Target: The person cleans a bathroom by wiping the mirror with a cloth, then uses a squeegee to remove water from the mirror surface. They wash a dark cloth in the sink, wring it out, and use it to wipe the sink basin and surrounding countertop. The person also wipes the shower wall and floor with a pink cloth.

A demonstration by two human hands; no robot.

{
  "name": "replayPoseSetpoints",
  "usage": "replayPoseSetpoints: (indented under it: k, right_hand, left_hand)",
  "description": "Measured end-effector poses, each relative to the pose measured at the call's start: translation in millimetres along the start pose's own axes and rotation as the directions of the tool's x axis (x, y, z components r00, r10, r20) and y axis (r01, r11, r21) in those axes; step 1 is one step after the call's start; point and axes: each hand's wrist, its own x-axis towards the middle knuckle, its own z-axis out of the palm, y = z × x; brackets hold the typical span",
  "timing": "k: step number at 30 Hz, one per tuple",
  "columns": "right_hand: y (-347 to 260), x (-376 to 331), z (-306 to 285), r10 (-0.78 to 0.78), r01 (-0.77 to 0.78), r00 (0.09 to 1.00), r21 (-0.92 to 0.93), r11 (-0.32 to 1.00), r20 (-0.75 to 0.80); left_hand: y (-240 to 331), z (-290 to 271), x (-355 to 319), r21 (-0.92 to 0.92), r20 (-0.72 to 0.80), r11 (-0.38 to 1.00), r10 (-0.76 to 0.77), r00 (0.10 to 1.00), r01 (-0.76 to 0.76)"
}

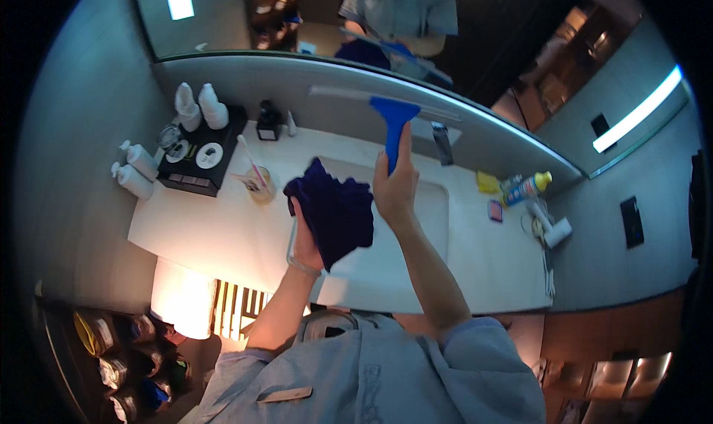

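Note:
My left hand (306,240) is closed round a bunched dark purple cloth (336,210) above the sink's left part. The cloth spreads over most of the fingers. In my right hand (396,190) I grip the handle of a blue squeegee (395,113). Its long pale blade stretches sideways in front of the wall strip below the mirror (304,23); whether it touches anything I cannot tell. Beneath both hands lies the white sink (429,231), partly covered by the cloth and my right forearm. A dark metal faucet (442,143) stands right of the squeegee.
On the white counter's (200,231) left stand a black tray (194,173), pump bottles (135,180), white stacked cups (214,108) and a glass (260,186) with a toothbrush. At right are a yellow-capped bottle (527,190), a yellow sponge (487,182) and a white hair dryer (555,231).

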Motion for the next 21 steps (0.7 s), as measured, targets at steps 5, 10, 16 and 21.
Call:
replayPoseSetpoints:
  k: [5, 10, 16, 21]
  right_hand:
    - [1.5, -128.0, -65.7, 0.139, -0.239, 0.918, 0.238, 0.941, 0.372]
    - [55.4, -219.5, -145.4, 0.396, -0.439, 0.884, 0.154, 0.885, 0.249]
    - [142.6, -345.3, -212.0, 0.769, -0.701, 0.590, 0.317, 0.639, -0.245]
    - [187.4, -400.2, -283.9, 0.887, -0.462, 0.178, 0.759, 0.458, -0.427]
  left_hand:
    - [-22.3, -7.9, 27.6, -0.082, 0.090, 0.994, -0.061, 0.994, 0.068]
    - [-63.2, 5.5, 27.9, 0.120, -0.170, 0.991, -0.042, 0.985, 0.063]
    - [-132.7, 32.4, 41.3, 0.284, 0.000, 0.929, -0.246, 0.969, 0.236]
    - [-214.5, 11.3, 60.2, 0.302, -0.129, 0.861, -0.388, 0.913, 0.409]
